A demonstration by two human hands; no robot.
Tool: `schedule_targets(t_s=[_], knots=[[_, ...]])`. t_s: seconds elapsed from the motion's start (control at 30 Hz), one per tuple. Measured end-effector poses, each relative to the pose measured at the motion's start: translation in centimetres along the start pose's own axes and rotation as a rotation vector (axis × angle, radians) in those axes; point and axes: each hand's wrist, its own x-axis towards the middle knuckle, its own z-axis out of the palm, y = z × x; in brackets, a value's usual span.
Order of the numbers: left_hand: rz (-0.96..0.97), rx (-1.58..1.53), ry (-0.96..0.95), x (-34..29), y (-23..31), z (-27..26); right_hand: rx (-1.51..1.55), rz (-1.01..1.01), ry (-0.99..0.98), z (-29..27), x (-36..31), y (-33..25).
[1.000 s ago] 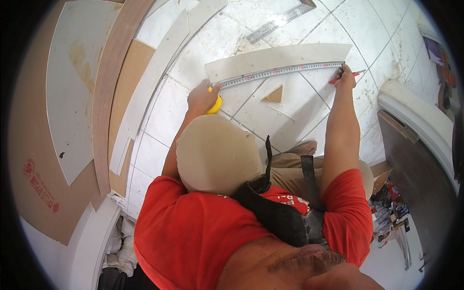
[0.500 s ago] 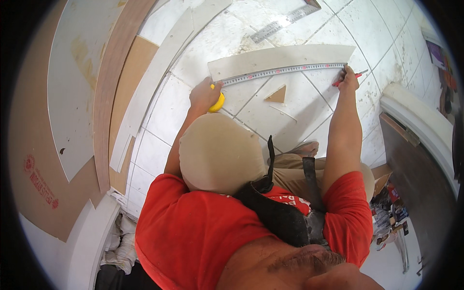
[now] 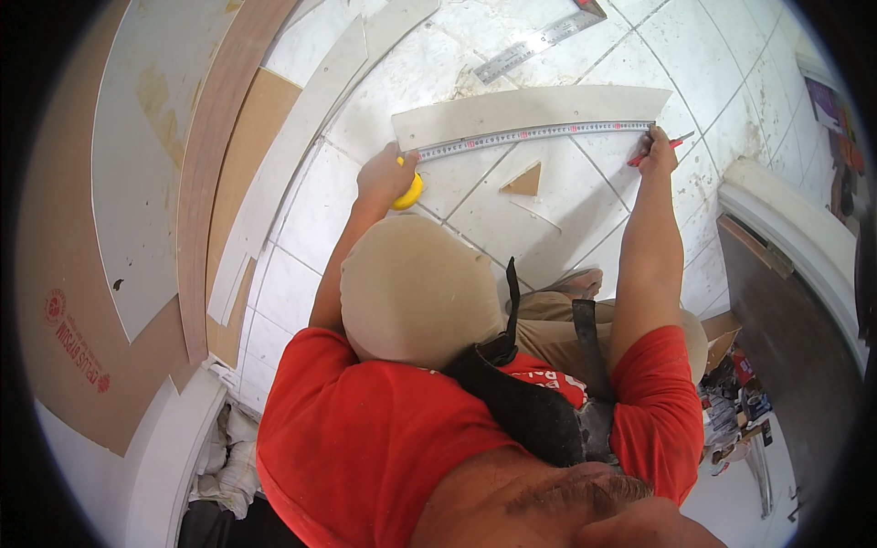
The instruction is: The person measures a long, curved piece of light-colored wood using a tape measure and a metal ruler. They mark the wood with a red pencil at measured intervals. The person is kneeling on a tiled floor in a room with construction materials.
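Observation:
My left hand point(image 3: 380, 177) is closed around a yellow tape measure point(image 3: 412, 192) at the left end of a pale board strip point(image 3: 530, 110). From it the metal tape blade point(image 3: 525, 134) runs out straight along the strip's near edge. At the right end, my right hand point(image 3: 658, 153) pinches the blade's tip by the strip's corner. A slim red-handled tool point(image 3: 676, 143) with a thin dark tip is also in that hand; its exact kind is unclear. Between my hands and my knee lies a small brown triangular offcut point(image 3: 523, 180) on the tiles.
Beyond the strip lies a metal square point(image 3: 539, 41) on the tiled floor. Long boards and panels point(image 3: 164, 173) lean or lie along the left. My bent knee point(image 3: 416, 283) rises close to the left hand. At the right stands a dark door point(image 3: 795, 320) beside a white frame.

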Motion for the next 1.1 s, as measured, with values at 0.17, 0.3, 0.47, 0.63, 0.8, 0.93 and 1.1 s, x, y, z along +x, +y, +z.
schedule_targets(t_s=[0.17, 0.3, 0.47, 0.63, 0.8, 0.93, 1.1], knots=[[0.009, -0.008, -0.015, 0.0, 0.2, -0.2, 0.048, 0.002, -0.046, -0.5, 1.0, 0.3], [0.017, -0.009, -0.006, -0.2, 0.4, -0.4, 0.039, 0.002, 0.001, -0.5, 0.5, 0.3], [0.007, -0.003, -0.023, 0.0, 0.1, -0.4, 0.024, -0.005, -0.012, 0.3, -0.5, 0.0], [0.018, 0.002, -0.031, 0.2, 0.4, -0.6, 0.013, -0.01, 0.04, 0.3, -0.6, -0.2], [0.043, -0.008, -0.008, 0.3, 0.4, -0.4, 0.032, 0.008, 0.069, 0.5, -1.3, -0.6], [0.032, -0.007, -0.031, 0.4, 0.4, -0.6, 0.048, 0.024, 0.06, 0.7, -1.4, -0.7], [0.028, -0.012, -0.054, 0.8, 0.1, -0.6, 0.034, 0.052, 0.008, 0.5, -0.2, -0.5]])
